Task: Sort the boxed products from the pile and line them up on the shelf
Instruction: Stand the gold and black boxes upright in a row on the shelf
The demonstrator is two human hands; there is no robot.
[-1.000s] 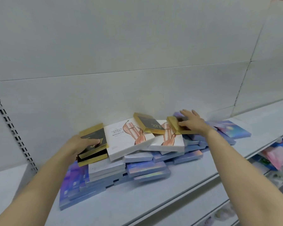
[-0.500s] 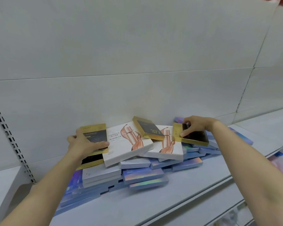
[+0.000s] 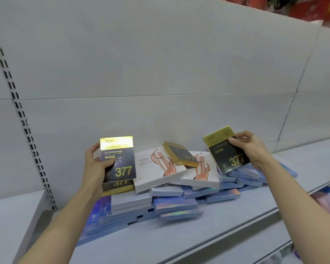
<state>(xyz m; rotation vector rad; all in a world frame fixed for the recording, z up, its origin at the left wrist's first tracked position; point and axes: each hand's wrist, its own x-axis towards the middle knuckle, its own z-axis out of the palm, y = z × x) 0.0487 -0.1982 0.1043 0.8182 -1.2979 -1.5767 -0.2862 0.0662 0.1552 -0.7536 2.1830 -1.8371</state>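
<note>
A pile of flat boxes lies on the grey shelf point(image 3: 179, 242). My left hand point(image 3: 95, 164) grips a black-and-gold "377" box point(image 3: 120, 155), lifted upright above another "377" box point(image 3: 118, 184) on the pile's left. My right hand point(image 3: 250, 147) pinches a second black-and-gold "377" box point(image 3: 225, 151), tilted above the pile's right end. A third gold box point(image 3: 181, 154) rests on two white boxes point(image 3: 156, 168) with a copper drawing. Several blue holographic boxes point(image 3: 175, 204) lie underneath.
A slotted upright point(image 3: 25, 128) runs down the white back panel at the left. A lower white ledge point(image 3: 10, 212) sits at the far left. Coloured goods point(image 3: 328, 199) show on the shelf below at the right. Red packages point(image 3: 312, 6) sit above the panel.
Both hands have lifted their black-and-gold boxes off the pile and turned them face-up toward me. The camera has tilted upward.
</note>
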